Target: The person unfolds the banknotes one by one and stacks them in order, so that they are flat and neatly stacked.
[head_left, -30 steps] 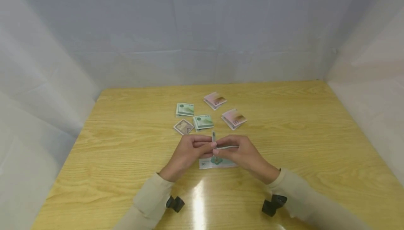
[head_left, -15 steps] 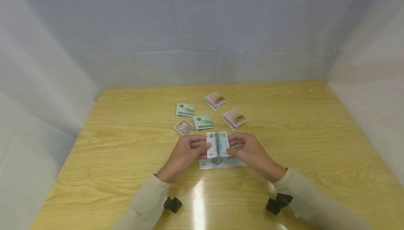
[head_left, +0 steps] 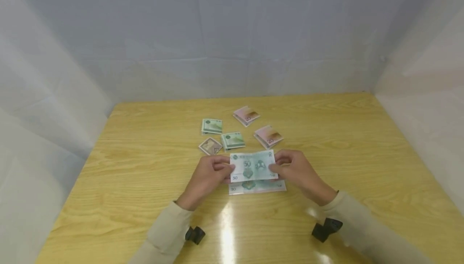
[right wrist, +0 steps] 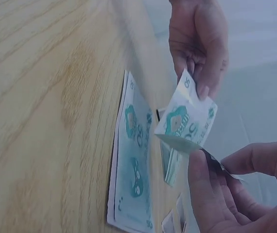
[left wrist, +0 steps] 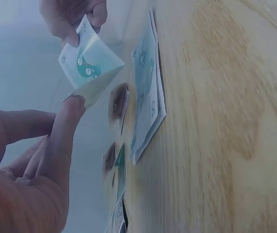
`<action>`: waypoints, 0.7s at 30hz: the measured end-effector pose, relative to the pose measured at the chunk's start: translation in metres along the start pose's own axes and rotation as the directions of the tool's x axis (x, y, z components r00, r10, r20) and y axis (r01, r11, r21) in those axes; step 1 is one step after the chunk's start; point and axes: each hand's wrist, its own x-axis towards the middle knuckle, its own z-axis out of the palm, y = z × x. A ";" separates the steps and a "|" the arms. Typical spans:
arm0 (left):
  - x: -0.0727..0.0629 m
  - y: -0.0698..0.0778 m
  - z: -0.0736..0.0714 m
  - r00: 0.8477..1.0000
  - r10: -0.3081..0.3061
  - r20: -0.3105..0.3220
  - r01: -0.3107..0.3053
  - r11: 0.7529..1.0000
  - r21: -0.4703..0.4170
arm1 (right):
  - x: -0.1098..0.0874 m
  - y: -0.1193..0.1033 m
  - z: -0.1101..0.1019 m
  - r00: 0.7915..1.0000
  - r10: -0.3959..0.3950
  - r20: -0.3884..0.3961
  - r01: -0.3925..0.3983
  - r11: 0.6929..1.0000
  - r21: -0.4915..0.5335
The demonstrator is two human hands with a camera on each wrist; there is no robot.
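A green-and-white banknote (head_left: pixel 253 166) marked 50 is spread between both hands, creased across its middle. My left hand (head_left: pixel 214 172) pinches its left end between thumb and fingers. At the opposite end, my right hand (head_left: pixel 298 172) pinches the note the same way. In the right wrist view the held banknote (right wrist: pixel 187 116) bends at the crease, above the table. Under it lies a flat stack of 50 banknotes (head_left: pixel 257 187), partly covered by the held note in the head view. The left wrist view shows that stack of banknotes (left wrist: pixel 146 87) lying on the wood.
Beyond the hands lie two folded green banknotes (head_left: pixel 212 126) and a small folded brown banknote (head_left: pixel 210 146). Two folded pink 20 banknotes (head_left: pixel 268 136) are to their right. The wooden table (head_left: pixel 145 135) meets pale cloth walls (head_left: pixel 232 34) at the back and sides.
The folded 50 banknote, first seen edge-on between the fingers, has been opened out flat. My hands have moved apart, the right one toward the right, uncovering more of the stack.
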 end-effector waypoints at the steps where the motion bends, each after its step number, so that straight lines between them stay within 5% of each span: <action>1: 0.000 -0.001 -0.001 1.000 -0.007 -0.005 0.007 1.000 -0.002 | 0.001 0.001 -0.001 1.000 0.002 0.000 -0.002 1.000 -0.007; 21: 0.006 -0.010 -0.011 0.999 -0.046 -0.014 0.046 0.999 -0.016 | 0.012 0.015 -0.014 0.998 0.055 0.034 -0.056 0.998 0.027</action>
